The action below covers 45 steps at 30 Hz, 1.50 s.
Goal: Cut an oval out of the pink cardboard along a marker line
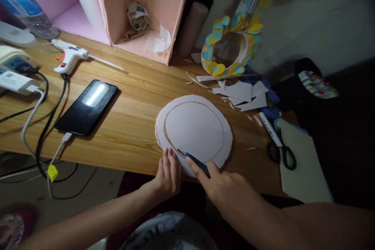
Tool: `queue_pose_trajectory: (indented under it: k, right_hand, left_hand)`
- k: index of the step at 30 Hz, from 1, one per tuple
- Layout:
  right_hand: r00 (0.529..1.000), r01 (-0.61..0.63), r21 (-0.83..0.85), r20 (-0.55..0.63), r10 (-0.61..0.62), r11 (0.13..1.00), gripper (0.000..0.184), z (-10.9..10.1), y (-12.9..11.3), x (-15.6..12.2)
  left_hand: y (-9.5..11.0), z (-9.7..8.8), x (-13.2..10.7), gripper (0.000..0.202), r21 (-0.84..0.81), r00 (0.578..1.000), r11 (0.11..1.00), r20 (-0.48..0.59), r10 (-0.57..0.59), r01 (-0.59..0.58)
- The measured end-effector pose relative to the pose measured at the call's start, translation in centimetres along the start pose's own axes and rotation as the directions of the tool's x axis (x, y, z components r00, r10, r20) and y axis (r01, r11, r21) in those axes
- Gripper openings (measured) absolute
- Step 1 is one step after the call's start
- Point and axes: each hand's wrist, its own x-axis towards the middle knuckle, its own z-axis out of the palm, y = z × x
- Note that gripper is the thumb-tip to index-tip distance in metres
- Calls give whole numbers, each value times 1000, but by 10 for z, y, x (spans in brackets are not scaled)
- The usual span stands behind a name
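Note:
A round white board lies flat near the front edge of the table. A ring-shaped line runs inside its rim, and at the left the wood shows through it as a gap. My right hand grips a dark craft knife with a blue collar, its forefinger stretched along the handle. The blade tip rests at the line on the lower left. Bent over the board's lower left rim, my left hand holds it with fingers pressed together; its thumb is hidden.
White scraps lie behind the board at right. Scissors and a white-handled cutter are farther right. At left are a phone, a glue gun and cables. A pink box and a petal-covered ring stand behind.

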Motion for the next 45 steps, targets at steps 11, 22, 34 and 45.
queue_pose_trajectory:
  k: [11,22,34,45]
  right_hand:
    - [999,15,64,-46,-12,998,64,3,9,-8]
    - [1000,23,0,4,-23,1000,67,13,7,-31]
    - [997,41,296,-76,-19,954,80,24,45,-39]
    - [996,-61,761,4,89,646,62,20,45,-6]
  left_hand:
    - [7,2,-2,34,-52,998,997,11,-55,56]
    - [-2,-2,1,33,-18,999,999,29,43,-43]
    - [-1,-2,-1,35,-39,998,998,22,53,-52]
    - [-14,-6,2,36,31,988,988,29,151,-151]
